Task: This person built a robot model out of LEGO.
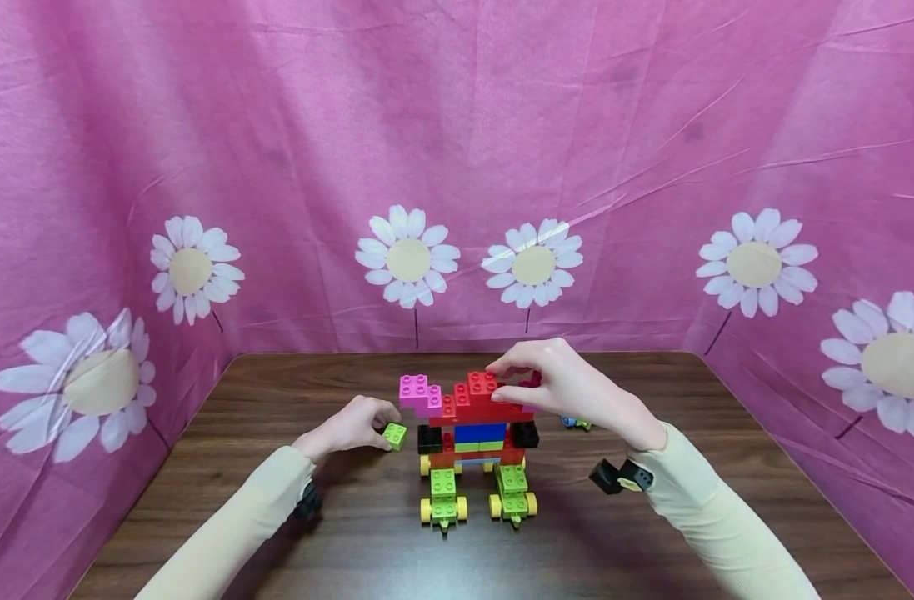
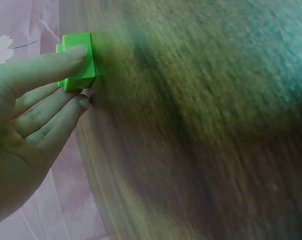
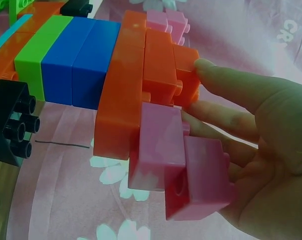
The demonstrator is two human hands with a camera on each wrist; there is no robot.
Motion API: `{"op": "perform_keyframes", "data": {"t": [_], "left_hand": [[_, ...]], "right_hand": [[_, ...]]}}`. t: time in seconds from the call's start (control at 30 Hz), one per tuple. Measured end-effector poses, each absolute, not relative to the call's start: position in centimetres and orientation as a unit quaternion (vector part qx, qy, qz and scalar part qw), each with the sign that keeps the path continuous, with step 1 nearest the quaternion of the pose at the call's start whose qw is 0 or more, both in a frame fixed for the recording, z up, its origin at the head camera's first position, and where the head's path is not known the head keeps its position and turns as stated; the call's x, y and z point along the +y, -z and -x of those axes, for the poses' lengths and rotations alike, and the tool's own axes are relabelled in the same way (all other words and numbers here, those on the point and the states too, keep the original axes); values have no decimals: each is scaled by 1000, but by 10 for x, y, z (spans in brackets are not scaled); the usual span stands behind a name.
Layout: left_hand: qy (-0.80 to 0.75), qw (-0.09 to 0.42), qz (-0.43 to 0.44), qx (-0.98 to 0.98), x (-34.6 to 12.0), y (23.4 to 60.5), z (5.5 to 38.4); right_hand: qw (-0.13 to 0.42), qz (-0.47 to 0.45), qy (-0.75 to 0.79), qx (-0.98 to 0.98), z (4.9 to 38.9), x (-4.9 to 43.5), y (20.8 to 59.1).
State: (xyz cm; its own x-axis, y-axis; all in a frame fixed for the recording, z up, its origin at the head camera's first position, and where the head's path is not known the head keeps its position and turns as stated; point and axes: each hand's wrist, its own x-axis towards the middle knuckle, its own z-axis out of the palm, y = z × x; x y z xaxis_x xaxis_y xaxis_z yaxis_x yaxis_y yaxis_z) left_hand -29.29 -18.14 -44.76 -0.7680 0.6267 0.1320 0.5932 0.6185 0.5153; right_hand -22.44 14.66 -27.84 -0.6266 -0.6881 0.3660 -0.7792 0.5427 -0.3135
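Observation:
My left hand (image 1: 352,423) pinches a small lime-green toy brick (image 2: 80,75) between thumb and fingers, low over the table left of a built brick model. On the right, my right hand (image 1: 565,379) grips the topmost red brick (image 1: 481,382) of that model, thumb on one side and fingers on the other. The red brick, orange-looking in the right wrist view, tops stepped red bricks (image 3: 158,65). Below are blue bricks (image 1: 479,432) and a lime layer. Pink bricks (image 1: 417,388) jut out left; others (image 3: 185,155) jut out near my right palm.
The model's lower part has lime-green wheeled bases (image 1: 443,483) with yellow wheels. Black bricks (image 1: 430,438) stick out at its sides. A small blue and green piece (image 1: 574,422) lies behind my right forearm. Pink flowered cloth (image 1: 457,125) surrounds the brown wooden table (image 1: 277,387).

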Motion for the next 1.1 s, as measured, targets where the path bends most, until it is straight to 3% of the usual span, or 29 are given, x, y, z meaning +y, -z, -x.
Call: {"op": "perform_keyframes", "data": {"t": [0.4,0.73,1.1], "left_hand": [[-298,9,-318,900,-185,429,290],[-337,-23,-291,895,-191,379,289],[-328,-92,-278,898,-179,316,275]], "right_hand": [[93,-420,-231,-873,224,150,279],[87,-423,-229,-872,224,151,279],[99,-420,-222,-874,225,156,279]]}}
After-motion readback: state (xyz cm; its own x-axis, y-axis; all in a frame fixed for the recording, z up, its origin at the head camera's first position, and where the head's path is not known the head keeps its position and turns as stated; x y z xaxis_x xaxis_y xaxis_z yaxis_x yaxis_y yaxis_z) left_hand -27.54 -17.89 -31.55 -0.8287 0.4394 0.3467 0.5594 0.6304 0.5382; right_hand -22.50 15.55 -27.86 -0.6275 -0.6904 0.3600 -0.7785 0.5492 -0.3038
